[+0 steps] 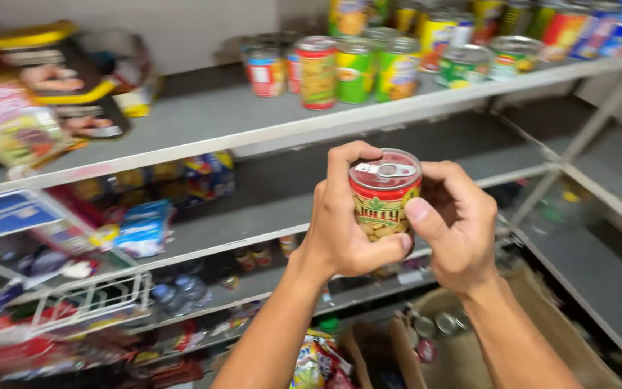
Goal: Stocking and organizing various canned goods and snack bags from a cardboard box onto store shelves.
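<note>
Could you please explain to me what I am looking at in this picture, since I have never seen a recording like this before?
There is no machine here: a person wears a camera on the head, so the one picture looks down past their arms at their own two bare hands. The left hand and the right hand together hold a small can with a red rim and a pull-tab lid. Behind it stand grey metal shelves. The top shelf carries a row of colourful cans and, further left, some packets. Below, a brown cardboard box holds more cans.
</note>
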